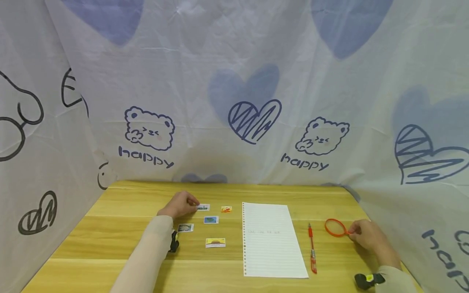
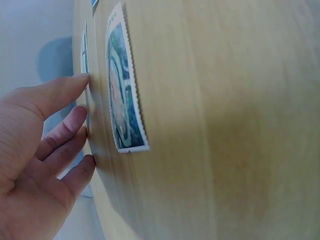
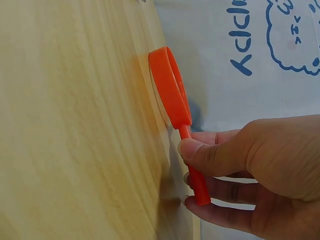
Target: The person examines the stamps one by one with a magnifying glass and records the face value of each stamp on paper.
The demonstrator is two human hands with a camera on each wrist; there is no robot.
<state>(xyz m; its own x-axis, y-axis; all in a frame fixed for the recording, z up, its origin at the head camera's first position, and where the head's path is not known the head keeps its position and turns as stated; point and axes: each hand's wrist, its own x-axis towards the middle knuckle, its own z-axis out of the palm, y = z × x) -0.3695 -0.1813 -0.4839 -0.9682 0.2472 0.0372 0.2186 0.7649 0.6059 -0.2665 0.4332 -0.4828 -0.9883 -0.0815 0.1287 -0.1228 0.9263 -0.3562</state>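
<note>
My left hand [image 1: 180, 205] is at the left end of a small postage stamp [image 1: 203, 207] on the wooden table. In the left wrist view its thumb [image 2: 70, 87] meets that end, and the loosely bent fingers are spread behind. A green-blue landscape stamp [image 2: 122, 90] lies nearer. Around them are a blue stamp [image 1: 211, 220], a grey-toned stamp [image 1: 185, 228], an orange-yellow stamp [image 1: 226, 209] and a yellow stamp [image 1: 215, 243]. On the right, my right hand [image 1: 368, 236] pinches the handle of a red magnifying glass [image 3: 170, 90], its ring tilted just above the table.
A sheet of lined paper [image 1: 272, 244] with faint writing lies mid-table. Beside it is a red pen [image 1: 312, 248]. White cloth [image 1: 256, 162] printed with hearts and bears hangs along the table's back and sides.
</note>
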